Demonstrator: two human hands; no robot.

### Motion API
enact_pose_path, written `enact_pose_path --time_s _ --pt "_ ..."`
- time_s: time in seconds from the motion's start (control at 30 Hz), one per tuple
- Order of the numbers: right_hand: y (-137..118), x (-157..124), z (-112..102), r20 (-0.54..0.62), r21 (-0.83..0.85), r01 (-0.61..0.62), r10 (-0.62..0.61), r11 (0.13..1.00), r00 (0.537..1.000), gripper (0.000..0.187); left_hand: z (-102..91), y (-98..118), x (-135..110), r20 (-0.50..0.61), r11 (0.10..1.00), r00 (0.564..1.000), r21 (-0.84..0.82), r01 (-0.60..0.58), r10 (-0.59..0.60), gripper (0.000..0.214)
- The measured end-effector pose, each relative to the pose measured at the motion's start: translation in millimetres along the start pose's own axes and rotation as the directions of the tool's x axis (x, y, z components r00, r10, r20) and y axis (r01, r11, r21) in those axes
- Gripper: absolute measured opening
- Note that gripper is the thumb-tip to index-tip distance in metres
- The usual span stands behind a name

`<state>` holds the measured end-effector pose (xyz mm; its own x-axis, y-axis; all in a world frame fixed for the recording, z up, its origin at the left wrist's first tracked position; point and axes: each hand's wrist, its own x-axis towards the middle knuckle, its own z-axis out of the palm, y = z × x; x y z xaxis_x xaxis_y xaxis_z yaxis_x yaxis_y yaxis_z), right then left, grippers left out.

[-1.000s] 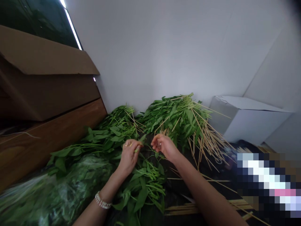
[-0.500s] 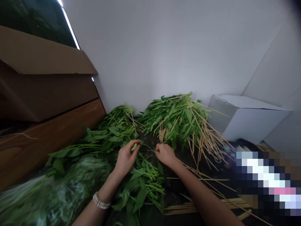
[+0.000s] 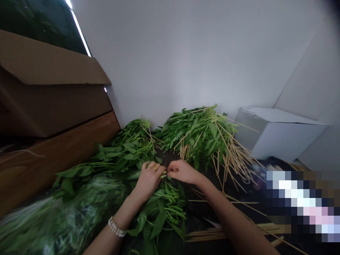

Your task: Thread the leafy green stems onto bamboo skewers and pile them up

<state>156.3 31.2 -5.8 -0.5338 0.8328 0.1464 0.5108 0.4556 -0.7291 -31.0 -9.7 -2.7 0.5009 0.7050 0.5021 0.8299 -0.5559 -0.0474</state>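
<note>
My left hand (image 3: 150, 179), with a beaded bracelet at the wrist, is closed around a few green stems (image 3: 163, 174); their pale cut ends poke out past the thumb side. Close against those ends, my right hand (image 3: 183, 171) has its thumb and fingers pinched together. Whatever lies between its fingertips is too small and hidden to make out. Just below both hands rests a bunch of leafy greens (image 3: 171, 202), stems pointing right. More long-stemmed greens (image 3: 114, 154) lie beyond my left hand.
Leafy greens with thin wooden sticks (image 3: 233, 156) are heaped against the wall. More sticks (image 3: 207, 234) lie at lower right. A plastic bag of greens (image 3: 71, 212) sits at lower left. A cardboard box (image 3: 53, 102) stands left, a white box (image 3: 284, 134) right.
My hands have come together: the left moved right and turned back-up, and the right shifted slightly left. The thin strands that showed between them are now out of sight.
</note>
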Motion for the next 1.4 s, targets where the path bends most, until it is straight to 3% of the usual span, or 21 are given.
enact_pose_path --time_s 0.13,0.3,0.37,0.47,0.57,0.67,0.73,0.8,0.93,1.1,1.23,1.4 --pt "5 -5 -12 -0.055 -0.329 -0.081 0.066 0.941 0.996 0.016 -1.8 -11 -1 -0.013 0.987 0.992 -0.102 0.121 -0.123 0.017" --pt "18 -4 -26 -0.086 -0.364 -0.144 0.121 0.92 0.989 0.015 -11.0 -18 2 -0.044 0.923 0.963 -0.301 0.24 -0.265 0.028" --pt "21 -4 -30 -0.045 -0.36 -0.126 0.118 0.924 0.992 0.011 -14.7 -9 3 0.002 0.923 0.974 -0.32 0.213 -0.224 0.03" --pt "23 -7 -35 0.031 -0.347 -0.089 0.106 0.934 0.994 0.011 -20.4 9 1 0.137 0.947 0.99 -0.309 0.086 -0.045 0.027" --pt "24 -11 -34 0.087 -0.344 -0.058 0.093 0.937 0.992 0.041 -29.7 19 -5 0.285 0.937 0.951 -0.35 -0.015 0.122 0.051" --pt "25 -12 -26 0.125 -0.362 -0.047 0.099 0.931 0.987 0.059 -43.6 18 -7 0.373 0.916 0.914 -0.402 0.007 0.157 0.061" --pt "25 -11 -19 0.125 -0.358 -0.052 0.103 0.932 0.987 0.051 -52.4 13 -4 0.397 0.904 0.911 -0.422 0.07 0.114 0.052" --pt "25 -9 -13 0.102 -0.343 -0.068 0.109 0.937 0.989 0.031 -58.1 9 -1 0.387 0.883 0.921 -0.444 0.15 0.039 0.042" --pt "25 -5 -15 0.02 -0.284 -0.101 0.111 0.954 0.994 0.01 -58.0 2 5 0.222 0.776 0.961 -0.571 0.267 -0.167 0.035" --pt "18 -1 -26 -0.019 -0.125 -0.1 0.098 0.987 0.995 0.006 -50.2 1 8 0.145 0.618 0.89 -0.671 0.41 -0.432 0.039" --pt "0 -2 -26 0.026 0.004 -0.063 0.063 0.998 0.998 0.006 -48.1 7 12 0.144 0.598 0.87 -0.673 0.435 -0.471 0.039" --pt "-13 -6 -30 0.22 0.32 -0.026 -0.048 0.947 0.974 0.026 -49.5 7 13 0.1 0.558 0.847 -0.71 0.428 -0.523 0.04"
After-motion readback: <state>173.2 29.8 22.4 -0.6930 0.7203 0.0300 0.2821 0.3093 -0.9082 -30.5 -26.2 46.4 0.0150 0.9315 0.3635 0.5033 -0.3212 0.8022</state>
